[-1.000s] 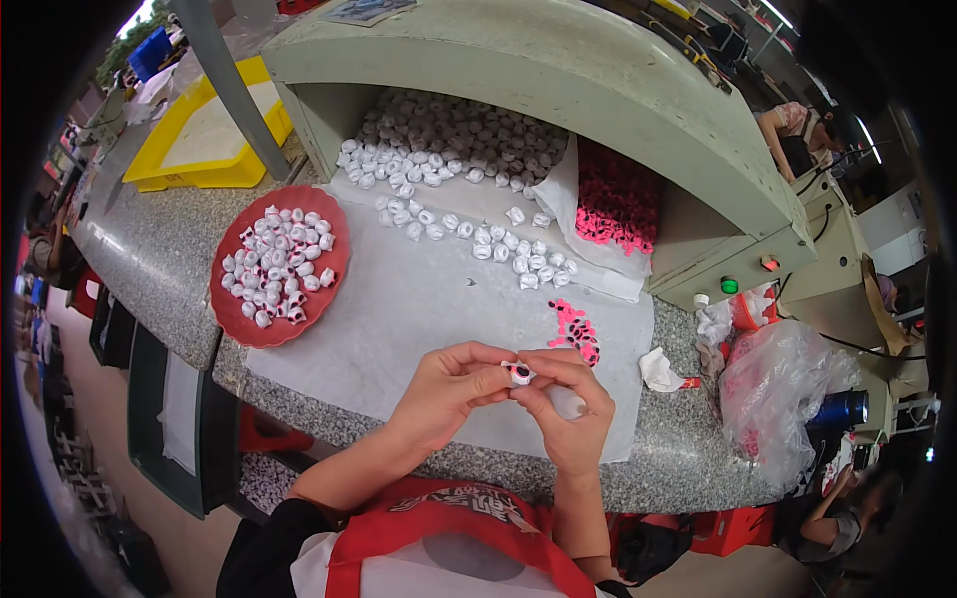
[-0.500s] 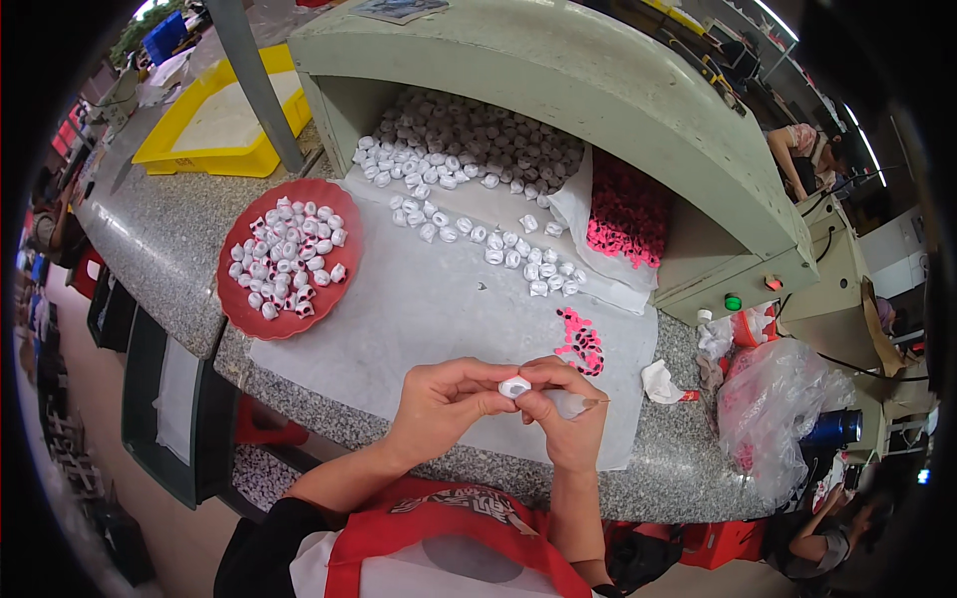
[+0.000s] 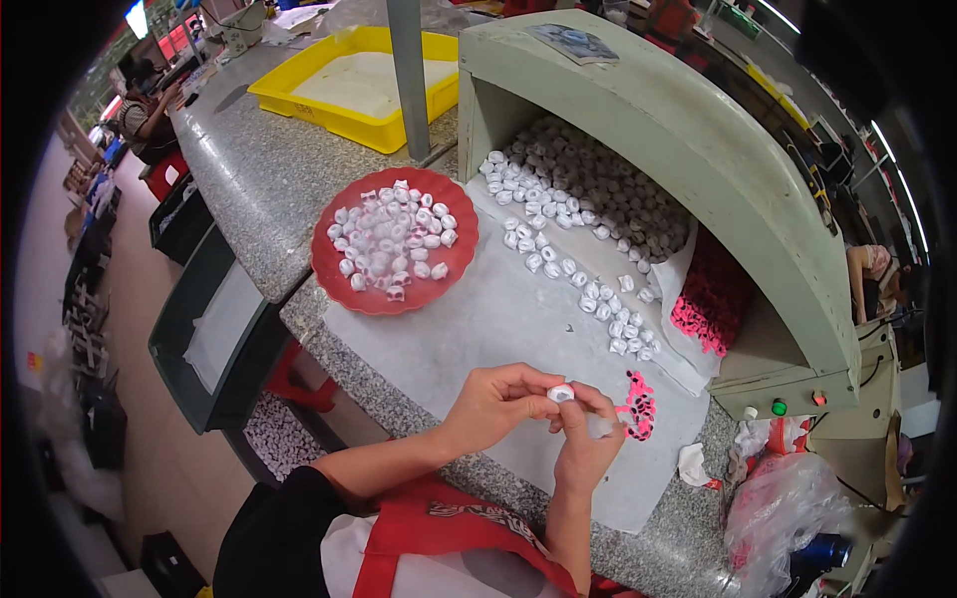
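Note:
A small white rounded piece with a grey opening (image 3: pixel 560 394) is pinched between the fingertips of both hands over the white sheet (image 3: pixel 439 349). My left hand (image 3: pixel 495 407) grips it from the left with thumb and fingers closed. From the other side, my right hand (image 3: pixel 584 445) holds it too. Tucked in the right hand is a translucent whitish object (image 3: pixel 601 427), probably a small bottle, mostly covered by the fingers. Just right of that hand lies a little heap of pink and black parts (image 3: pixel 639 404). Similar white pieces (image 3: pixel 620 324) form a loose row farther back.
A red scalloped plate (image 3: pixel 334 269) with many white pieces stands left. Behind the sheet, a pale green arched housing (image 3: pixel 688 130) shelters piled white pieces and pink parts (image 3: pixel 710 299). A yellow tray (image 3: pixel 349 125), a metal post (image 3: pixel 409 80) and a plastic bag (image 3: pixel 783 508) stand around.
The view has swung, so the bench and plate appear shifted right. Both hands keep their pinch on the white piece, which looks slightly turned.

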`<state>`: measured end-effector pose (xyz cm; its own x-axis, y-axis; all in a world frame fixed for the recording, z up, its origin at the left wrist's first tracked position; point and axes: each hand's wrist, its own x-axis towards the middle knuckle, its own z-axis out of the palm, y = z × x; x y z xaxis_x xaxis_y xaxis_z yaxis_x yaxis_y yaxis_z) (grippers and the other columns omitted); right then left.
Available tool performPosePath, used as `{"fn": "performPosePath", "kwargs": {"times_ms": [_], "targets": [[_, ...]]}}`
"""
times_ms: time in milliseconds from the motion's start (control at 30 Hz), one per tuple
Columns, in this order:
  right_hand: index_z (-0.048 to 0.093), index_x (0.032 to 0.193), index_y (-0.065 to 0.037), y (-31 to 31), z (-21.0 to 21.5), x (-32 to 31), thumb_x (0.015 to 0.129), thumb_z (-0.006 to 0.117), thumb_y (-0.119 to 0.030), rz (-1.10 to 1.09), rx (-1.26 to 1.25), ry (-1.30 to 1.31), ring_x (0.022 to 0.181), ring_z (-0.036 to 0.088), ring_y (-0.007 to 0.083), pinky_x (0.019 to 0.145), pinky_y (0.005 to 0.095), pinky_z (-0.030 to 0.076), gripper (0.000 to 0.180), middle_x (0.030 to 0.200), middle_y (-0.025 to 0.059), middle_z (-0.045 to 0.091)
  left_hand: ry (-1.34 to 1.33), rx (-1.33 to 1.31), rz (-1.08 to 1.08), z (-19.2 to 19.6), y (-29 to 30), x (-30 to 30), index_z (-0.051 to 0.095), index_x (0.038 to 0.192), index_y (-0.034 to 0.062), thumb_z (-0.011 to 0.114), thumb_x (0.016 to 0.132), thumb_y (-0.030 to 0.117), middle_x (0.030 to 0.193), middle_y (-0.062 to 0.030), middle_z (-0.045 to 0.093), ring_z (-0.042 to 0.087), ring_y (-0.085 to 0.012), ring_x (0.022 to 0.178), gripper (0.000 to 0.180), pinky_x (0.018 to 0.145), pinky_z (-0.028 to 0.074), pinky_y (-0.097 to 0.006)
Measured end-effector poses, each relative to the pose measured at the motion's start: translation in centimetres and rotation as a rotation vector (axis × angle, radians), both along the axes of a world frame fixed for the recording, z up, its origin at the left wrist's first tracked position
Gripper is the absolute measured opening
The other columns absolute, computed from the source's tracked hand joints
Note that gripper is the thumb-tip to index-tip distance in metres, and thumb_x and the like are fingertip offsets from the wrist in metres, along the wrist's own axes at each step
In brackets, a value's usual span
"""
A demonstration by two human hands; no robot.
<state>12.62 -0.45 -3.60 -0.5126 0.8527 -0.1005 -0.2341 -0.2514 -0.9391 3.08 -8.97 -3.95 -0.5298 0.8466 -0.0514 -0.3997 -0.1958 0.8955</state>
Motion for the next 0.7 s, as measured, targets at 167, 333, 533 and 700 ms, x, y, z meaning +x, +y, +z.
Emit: {"fn": "performPosePath", "kwargs": {"times_ms": [167,333,533,700], "targets": [[0.059,0.086,0.003,0.8,-0.6,1.8,0.071,0.063,0.005,0.082,0.103,0.024,0.064,0.055,0.0121,0.051,0.0214,0.045,0.016,0.087,0.0128,0.058,-0.068,0.047,-0.021,0.2,0.5,1.3,0.055,0.103,-0.0050,0.054,0.080,-0.005,0.091,-0.0130,0.061,0.060,-0.0156,0.080,0.023,0.070,0.050,-0.026],[0.055,0.086,0.001,0.2,0.3,1.8,0.072,0.061,0.004,0.000,0.157,-0.047,0.061,0.055,0.0120,0.049,0.0215,0.044,0.015,0.083,0.0117,0.058,-0.109,0.011,-0.075,-0.2,0.8,1.0,0.054,0.102,-0.0045,0.056,0.078,-0.005,0.092,-0.0138,0.061,0.061,-0.0170,0.080,0.024,0.069,0.052,-0.027],[0.051,0.094,0.001,0.6,0.6,2.4,0.071,0.062,0.003,0.028,0.092,0.035,0.062,0.055,0.0118,0.050,0.0211,0.045,0.025,0.083,0.0118,0.059,-0.100,0.031,-0.092,0.3,1.2,1.2,0.053,0.099,-0.0042,0.058,0.078,-0.004,0.092,-0.0137,0.061,0.061,-0.0163,0.079,0.022,0.068,0.051,-0.025],[0.055,0.092,0.001,0.7,0.5,2.7,0.071,0.064,0.006,0.054,0.069,0.089,0.066,0.054,0.0087,0.053,0.0198,0.044,0.023,0.086,0.0089,0.060,0.022,0.047,-0.074,0.5,1.2,1.3,0.053,0.099,-0.0043,0.058,0.078,-0.004,0.091,-0.0136,0.061,0.061,-0.0164,0.079,0.021,0.067,0.050,-0.025]]}}
